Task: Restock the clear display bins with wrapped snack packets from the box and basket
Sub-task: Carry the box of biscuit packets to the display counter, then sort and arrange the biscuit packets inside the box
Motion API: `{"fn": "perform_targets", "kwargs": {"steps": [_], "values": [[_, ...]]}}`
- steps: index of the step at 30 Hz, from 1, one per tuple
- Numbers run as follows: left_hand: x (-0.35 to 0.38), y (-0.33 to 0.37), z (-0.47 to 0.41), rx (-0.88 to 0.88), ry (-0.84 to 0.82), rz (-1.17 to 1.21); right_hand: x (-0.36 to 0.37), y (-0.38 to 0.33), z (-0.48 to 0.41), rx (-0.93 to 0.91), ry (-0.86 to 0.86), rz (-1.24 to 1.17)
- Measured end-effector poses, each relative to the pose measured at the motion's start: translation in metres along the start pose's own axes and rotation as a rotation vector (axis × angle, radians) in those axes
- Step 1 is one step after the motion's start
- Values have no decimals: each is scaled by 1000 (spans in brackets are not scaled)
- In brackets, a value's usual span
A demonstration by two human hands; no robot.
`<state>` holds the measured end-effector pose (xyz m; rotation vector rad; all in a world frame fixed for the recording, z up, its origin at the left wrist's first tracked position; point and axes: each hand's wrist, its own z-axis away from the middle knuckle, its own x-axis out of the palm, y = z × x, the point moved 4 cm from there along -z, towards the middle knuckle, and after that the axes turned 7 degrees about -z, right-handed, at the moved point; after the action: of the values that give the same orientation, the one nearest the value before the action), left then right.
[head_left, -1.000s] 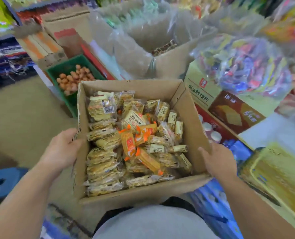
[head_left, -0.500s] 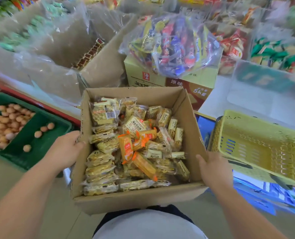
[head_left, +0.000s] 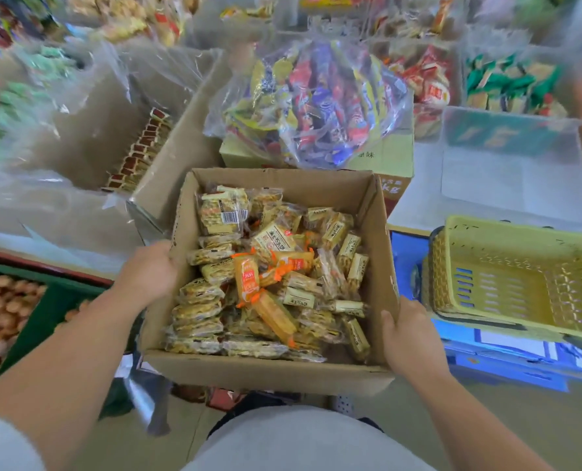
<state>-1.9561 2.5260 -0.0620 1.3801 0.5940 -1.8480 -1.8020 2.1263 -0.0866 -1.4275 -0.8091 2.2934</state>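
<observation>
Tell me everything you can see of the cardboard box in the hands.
The cardboard box is plain brown corrugated board, open on top, with a row of small holes down its left wall. The left hand holds its left wall and the right hand its near right corner, in front of the person's body. Wrapped snack packets fill it, mostly pale yellow in clear wrap, with a few orange packets on top near the middle.

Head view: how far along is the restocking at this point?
Done: nothing visible; the cardboard box is piled with snack packets. In hand: the left hand and right hand hold the box by its side walls. To do: all the filling; the clear bin beyond the yellow basket looks nearly bare.
</observation>
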Motion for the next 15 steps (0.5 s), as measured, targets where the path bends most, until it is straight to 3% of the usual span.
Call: {"fn": "perform_targets", "kwargs": {"steps": [10,12,15], "values": [[-8,0,-55,188,135,93,28,-18,19,199,116,-74],[-12,1,-48,243,255,57,31,-20,22,239,148,-74],[-19,20,-24,503,527,-5,32,-20,23,302,172,-37]]}}
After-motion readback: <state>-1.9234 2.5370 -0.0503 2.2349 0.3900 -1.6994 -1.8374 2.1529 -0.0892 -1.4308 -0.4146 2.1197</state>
